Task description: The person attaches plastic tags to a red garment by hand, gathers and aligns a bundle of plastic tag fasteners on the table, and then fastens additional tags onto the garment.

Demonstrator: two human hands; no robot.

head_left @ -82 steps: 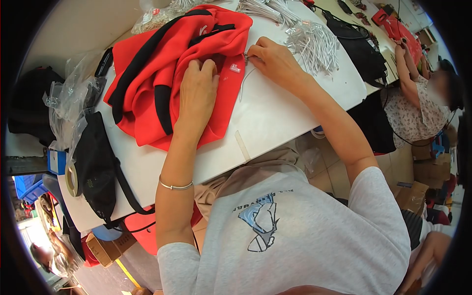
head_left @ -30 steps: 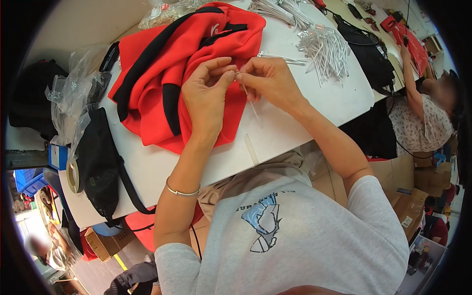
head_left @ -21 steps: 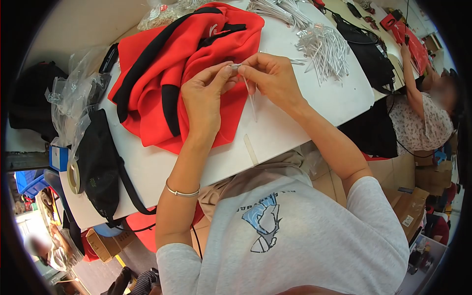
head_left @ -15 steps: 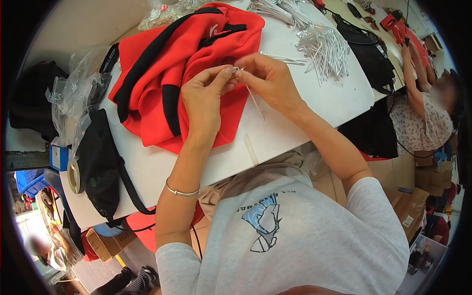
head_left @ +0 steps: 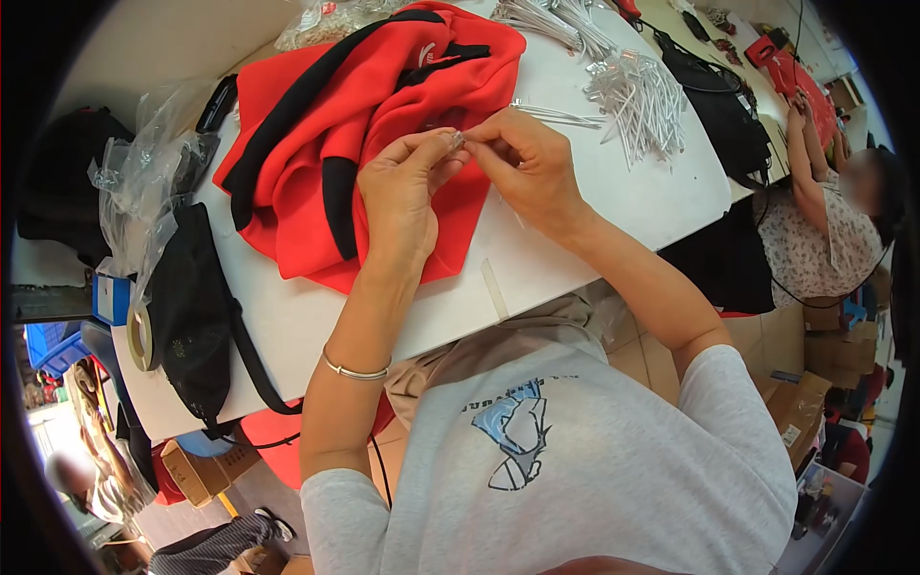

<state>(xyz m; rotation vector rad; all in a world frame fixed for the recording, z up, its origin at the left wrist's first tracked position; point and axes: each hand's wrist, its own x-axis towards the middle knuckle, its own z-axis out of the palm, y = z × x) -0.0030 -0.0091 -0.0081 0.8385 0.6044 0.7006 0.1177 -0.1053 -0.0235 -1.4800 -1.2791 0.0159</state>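
Note:
My left hand [head_left: 402,187] pinches a small clear, shiny connector [head_left: 456,141] between thumb and fingertips, above a red and black jacket [head_left: 297,163]. Against it press the closed thumb and forefinger of my right hand [head_left: 532,168]. A thin white wire [head_left: 519,220] shows faintly below the right hand; the rest of it is covered by the fingers. Just beyond that hand, a few loose white wires [head_left: 561,117] lie on the white table [head_left: 441,321]. To their right is a bundle of white wires [head_left: 637,105] with clear ends.
More wire bundles [head_left: 551,21] and a clear bag [head_left: 331,21] are at the back. On the left are a black pouch [head_left: 192,316], a tape roll [head_left: 142,337], crumpled plastic [head_left: 144,192] and a blue box [head_left: 112,299]. A co-worker [head_left: 824,230] sits at the right.
My right hand has turned and its fingers have closed more tightly by the connector. The wire that hung below the hands is now mostly hidden. The view has shifted slightly.

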